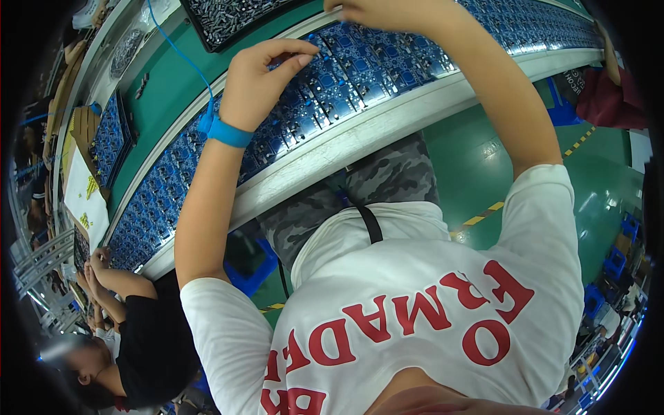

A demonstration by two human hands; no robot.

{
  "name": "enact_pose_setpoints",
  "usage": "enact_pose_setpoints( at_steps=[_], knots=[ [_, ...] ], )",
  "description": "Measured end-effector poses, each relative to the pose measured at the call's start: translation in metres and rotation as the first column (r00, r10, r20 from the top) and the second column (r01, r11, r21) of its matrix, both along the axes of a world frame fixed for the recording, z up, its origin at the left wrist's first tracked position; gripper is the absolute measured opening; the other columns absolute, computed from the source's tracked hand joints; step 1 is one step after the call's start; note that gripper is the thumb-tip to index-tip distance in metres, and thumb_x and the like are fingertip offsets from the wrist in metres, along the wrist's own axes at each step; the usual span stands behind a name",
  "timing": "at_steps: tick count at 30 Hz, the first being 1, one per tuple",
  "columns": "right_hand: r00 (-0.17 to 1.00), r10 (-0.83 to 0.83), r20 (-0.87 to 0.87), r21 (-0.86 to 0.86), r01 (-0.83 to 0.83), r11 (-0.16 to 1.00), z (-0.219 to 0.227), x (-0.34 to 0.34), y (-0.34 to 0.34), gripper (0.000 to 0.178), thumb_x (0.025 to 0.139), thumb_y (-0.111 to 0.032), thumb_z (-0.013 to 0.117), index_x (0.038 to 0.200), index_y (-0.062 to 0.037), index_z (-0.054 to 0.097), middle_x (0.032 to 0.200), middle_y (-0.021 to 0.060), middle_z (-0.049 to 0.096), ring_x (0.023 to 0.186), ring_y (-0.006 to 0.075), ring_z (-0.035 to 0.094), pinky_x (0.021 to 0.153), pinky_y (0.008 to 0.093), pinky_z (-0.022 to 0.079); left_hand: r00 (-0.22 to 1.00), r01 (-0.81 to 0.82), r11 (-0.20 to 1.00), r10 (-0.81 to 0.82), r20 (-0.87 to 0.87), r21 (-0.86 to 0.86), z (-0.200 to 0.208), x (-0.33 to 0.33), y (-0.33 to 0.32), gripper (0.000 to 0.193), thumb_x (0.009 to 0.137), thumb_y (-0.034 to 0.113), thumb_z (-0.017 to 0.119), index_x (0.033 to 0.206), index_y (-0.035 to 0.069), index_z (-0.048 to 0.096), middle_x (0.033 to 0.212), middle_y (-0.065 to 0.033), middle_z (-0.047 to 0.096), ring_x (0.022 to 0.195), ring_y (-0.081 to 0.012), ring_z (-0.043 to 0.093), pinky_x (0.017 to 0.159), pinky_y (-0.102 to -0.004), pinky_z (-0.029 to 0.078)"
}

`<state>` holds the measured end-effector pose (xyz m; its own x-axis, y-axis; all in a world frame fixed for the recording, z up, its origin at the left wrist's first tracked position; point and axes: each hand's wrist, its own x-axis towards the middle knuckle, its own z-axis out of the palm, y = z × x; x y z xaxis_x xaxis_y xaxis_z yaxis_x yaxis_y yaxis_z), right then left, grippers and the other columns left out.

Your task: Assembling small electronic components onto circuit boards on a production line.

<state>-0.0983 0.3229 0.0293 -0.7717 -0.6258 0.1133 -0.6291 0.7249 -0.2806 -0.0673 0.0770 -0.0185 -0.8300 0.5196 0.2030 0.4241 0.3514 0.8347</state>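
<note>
blue circuit boards along the desk's near edge, left hand above with fingertips nearly touching, right hand by the boards' far side, cannot tell either grip's hold

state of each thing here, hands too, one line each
Left hand: fingers bent, over the circuit boards; any held part unclear
Right hand: partly cut off at the top edge; grip unclear
Circuit boards: laid in a long row
Black tray: filled with small grey parts, partly out of view
Wrist strap: fastened round the left wrist, cord attached
White sheet: yellow bits lying on it
</note>
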Motion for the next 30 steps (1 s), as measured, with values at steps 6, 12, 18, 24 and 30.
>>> enact_pose_setpoints(
  at_steps=[6,12,18,24,30],
  knots=[
    [0.923,-0.332,-0.196,-0.273,0.274,0.922,-0.019,-0.065,0.034,0.018,0.081,-0.014,0.060,0.089,-0.0037,0.071,0.086,0.0195,0.070,0.086,0.0367,0.067,0.076,0.0453,0.053,0.999,0.025,1.000,-0.025,0.048,-0.002,-0.007,-0.007,0.012,0.017,0.088,0.006,0.069,0.104,0.003,0.072,0.089,-0.0035,0.073,0.083,-0.0116,0.064,0.077,-0.0257,0.051],
    [0.952,-0.305,-0.019,-0.265,0.289,0.920,-0.035,-0.083,0.020,0.019,0.080,-0.020,0.062,0.086,-0.0052,0.073,0.084,0.0185,0.070,0.085,0.0357,0.068,0.077,0.0451,0.053,0.984,0.045,0.999,-0.049,-0.172,-0.030,-0.009,-0.010,0.032,0.026,0.084,0.004,0.069,0.110,0.008,0.071,0.091,-0.0037,0.073,0.083,-0.0179,0.065,0.078,-0.0289,0.051],
    [0.908,-0.411,-0.073,-0.372,0.358,0.856,-0.050,-0.089,0.018,0.017,0.079,-0.019,0.065,0.084,-0.0041,0.073,0.083,0.0186,0.070,0.082,0.0359,0.067,0.076,0.0441,0.053,0.799,0.052,0.962,-0.202,-0.566,-0.269,-0.011,-0.027,0.041,0.033,0.080,0.004,0.070,0.109,0.017,0.072,0.090,0.0015,0.073,0.088,-0.0230,0.059,0.084,-0.0366,0.043],
    [0.900,-0.431,-0.073,-0.523,0.333,0.785,-0.056,-0.089,0.022,0.015,0.079,-0.014,0.065,0.085,-0.0033,0.074,0.082,0.0183,0.070,0.079,0.0347,0.067,0.074,0.0428,0.053,0.773,0.086,0.931,-0.287,-0.567,-0.355,-0.012,-0.033,0.039,0.030,0.080,0.005,0.070,0.106,0.019,0.073,0.089,0.0050,0.073,0.090,-0.0205,0.056,0.087,-0.0372,0.038],
    [0.901,-0.432,-0.047,-0.660,0.297,0.690,-0.052,-0.080,0.022,0.012,0.082,-0.011,0.065,0.086,-0.0021,0.072,0.081,0.0174,0.070,0.077,0.0329,0.067,0.072,0.0417,0.053,0.803,0.117,0.941,-0.277,-0.528,-0.316,-0.016,-0.039,0.040,0.024,0.081,0.007,0.070,0.101,0.020,0.074,0.088,0.0056,0.073,0.090,-0.0197,0.056,0.088,-0.0369,0.037]
  ],
)
